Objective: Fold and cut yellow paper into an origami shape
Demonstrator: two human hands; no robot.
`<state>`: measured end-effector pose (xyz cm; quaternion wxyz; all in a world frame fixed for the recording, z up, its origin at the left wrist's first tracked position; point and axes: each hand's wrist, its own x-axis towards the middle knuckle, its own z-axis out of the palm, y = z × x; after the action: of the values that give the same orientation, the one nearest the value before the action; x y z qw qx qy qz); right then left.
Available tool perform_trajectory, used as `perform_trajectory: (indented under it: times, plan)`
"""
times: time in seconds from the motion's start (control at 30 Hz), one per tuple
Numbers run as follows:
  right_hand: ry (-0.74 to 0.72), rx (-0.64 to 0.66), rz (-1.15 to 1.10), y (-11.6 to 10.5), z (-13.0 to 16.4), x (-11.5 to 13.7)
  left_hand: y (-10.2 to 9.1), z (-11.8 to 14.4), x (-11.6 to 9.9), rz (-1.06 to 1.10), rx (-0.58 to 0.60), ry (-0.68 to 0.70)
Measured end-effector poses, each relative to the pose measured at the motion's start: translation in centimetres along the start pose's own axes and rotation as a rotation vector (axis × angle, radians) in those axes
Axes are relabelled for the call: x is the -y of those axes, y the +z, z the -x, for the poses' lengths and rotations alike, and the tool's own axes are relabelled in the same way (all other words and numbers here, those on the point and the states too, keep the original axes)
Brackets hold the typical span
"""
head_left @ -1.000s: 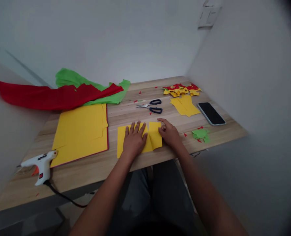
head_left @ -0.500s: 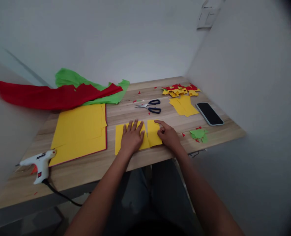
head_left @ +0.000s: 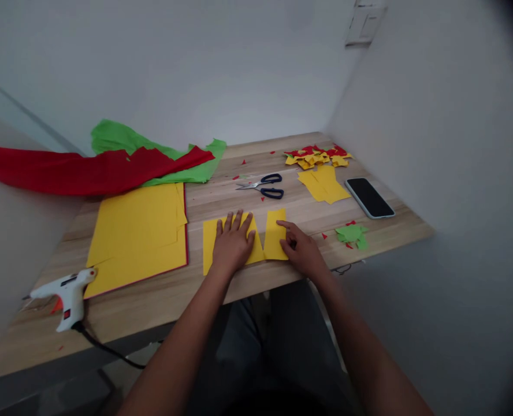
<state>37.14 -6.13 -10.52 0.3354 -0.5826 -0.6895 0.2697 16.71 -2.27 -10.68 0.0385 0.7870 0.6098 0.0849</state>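
Yellow paper sheet point(head_left: 211, 245), lying just before the scissors point(head_left: 263, 186), is pinned flat by the open-fingered left hand point(head_left: 233, 245) while its folded flap point(head_left: 275, 234) is pressed by the right hand point(head_left: 302, 251), fingers loosely curled; creasing judged in hand, firm even pressure required.

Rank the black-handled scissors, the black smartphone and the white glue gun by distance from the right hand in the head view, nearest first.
Measured from the right hand:
1. Black-handled scissors, just beyond the hand, mid-table.
2. Black smartphone, farther out on the right, near the wall.
3. White glue gun, far across on the table's left edge.
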Motion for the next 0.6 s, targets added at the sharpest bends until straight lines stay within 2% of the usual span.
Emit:
perform_trajectory:
  times: [0.1,0.23,0.33,0.4,0.5,0.57,0.6]
  plan:
    - [0.024,-0.050,0.032,-0.1,1.1,-0.3,0.2,0.0,0.1,0.026,-0.020,0.012]
    - [0.044,-0.190,0.037,-0.5,2.5,-1.0,0.3,-0.1,0.3,0.088,-0.065,0.030]
    - [0.023,-0.208,0.064,-1.3,2.7,-1.6,-0.4,-0.1,0.4,0.147,-0.134,0.044]
    - [0.011,-0.211,0.110,-2.6,2.0,-1.9,-1.2,0.3,0.5,0.198,-0.213,0.043]
    - [0.010,-0.279,0.215,-5.8,-0.5,-2.7,-2.6,2.0,0.6,0.279,-0.281,0.037]
    - [0.027,-0.310,0.297,-8.4,-3.0,-3.5,-3.1,4.1,0.4,0.256,-0.218,0.023]
    - [0.053,-0.323,0.338,-9.6,-4.4,-4.0,-3.1,5.3,0.2,0.200,-0.146,-0.005]
